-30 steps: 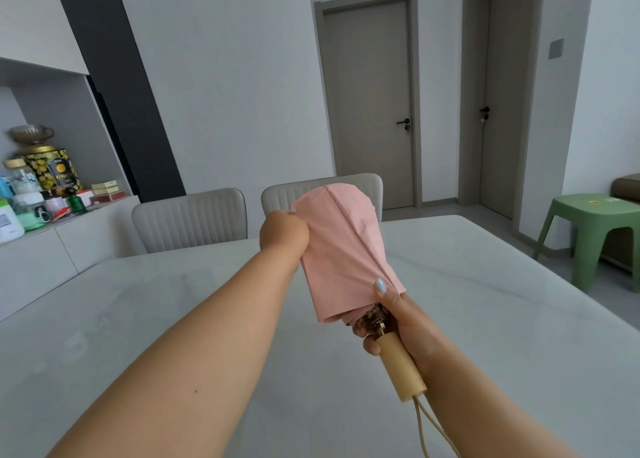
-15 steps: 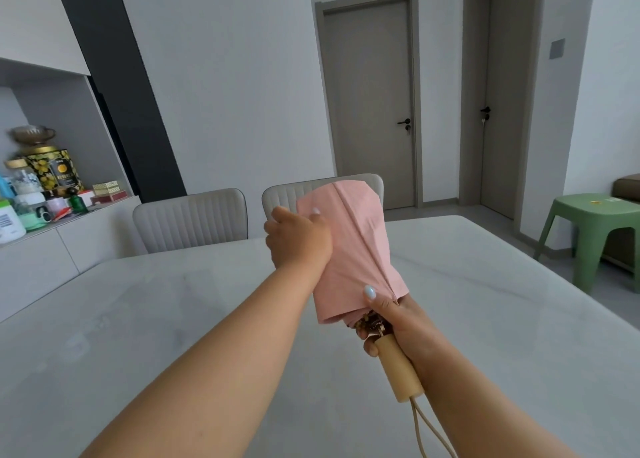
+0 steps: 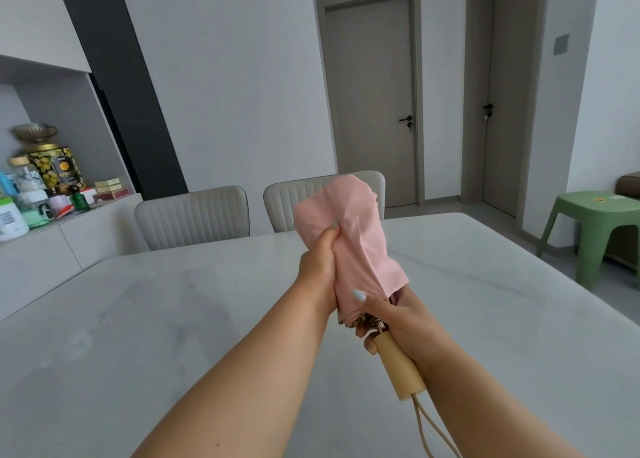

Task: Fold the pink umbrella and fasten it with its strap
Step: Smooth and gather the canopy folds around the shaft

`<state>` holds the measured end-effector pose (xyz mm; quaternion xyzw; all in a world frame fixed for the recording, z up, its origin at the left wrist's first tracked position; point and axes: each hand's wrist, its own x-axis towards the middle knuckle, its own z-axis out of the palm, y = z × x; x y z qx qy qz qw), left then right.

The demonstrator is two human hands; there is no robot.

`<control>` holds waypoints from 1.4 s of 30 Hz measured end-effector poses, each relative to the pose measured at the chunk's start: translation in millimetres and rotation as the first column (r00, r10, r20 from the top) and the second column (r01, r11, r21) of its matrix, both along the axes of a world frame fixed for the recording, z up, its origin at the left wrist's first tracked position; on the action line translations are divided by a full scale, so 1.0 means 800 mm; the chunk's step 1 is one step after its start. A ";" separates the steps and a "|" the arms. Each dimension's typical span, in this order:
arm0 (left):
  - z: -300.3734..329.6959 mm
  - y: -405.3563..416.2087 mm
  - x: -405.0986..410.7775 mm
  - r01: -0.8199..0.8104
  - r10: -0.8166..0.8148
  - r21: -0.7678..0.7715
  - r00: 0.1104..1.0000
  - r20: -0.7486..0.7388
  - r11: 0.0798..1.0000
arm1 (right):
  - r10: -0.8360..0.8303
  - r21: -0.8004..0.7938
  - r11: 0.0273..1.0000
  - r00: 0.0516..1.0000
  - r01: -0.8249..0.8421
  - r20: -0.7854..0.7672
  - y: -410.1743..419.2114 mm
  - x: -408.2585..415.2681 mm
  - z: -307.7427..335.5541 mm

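Collapsed pink fabric umbrella [image 3: 353, 243] held in both hands above the white marble-look surface [image 3: 138, 319].

At 10 o'clock, a cluttered sideboard shelf [image 3: 41, 198]; at 11–12 o'clock, two grey ribbed chairs [image 3: 192, 213] behind the surface. Left hand [image 3: 320, 267]: grip curled tight round the bunched canopy mid-length. Umbrella tilted, tip toward 12 o'clock. Right hand [image 3: 391, 315]: grip closed round the canopy base, thumb on fabric, just above the pale wooden handle [image 3: 398, 367], cord loop [image 3: 433, 430] hanging at 5 o'clock. Strap not discernible. Green plastic stool [image 3: 599, 229] at 3 o'clock.
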<state>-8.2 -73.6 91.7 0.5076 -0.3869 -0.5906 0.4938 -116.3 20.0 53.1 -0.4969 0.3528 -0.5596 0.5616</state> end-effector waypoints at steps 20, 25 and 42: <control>0.007 0.009 -0.009 -0.112 0.109 -0.118 0.994 -0.025 0.987 | 0.075 0.228 0.967 0.982 -0.115 0.175 0.002 -0.013 0.004; 0.000 0.009 -0.007 -0.113 0.111 -0.119 0.994 -0.020 0.986 | 0.104 0.241 0.959 0.974 -0.152 0.202 0.002 -0.013 0.002; 0.010 0.001 0.007 0.096 -0.095 -0.160 0.995 0.016 0.982 | 0.077 0.205 0.972 0.982 -0.111 0.170 0.000 -0.012 0.000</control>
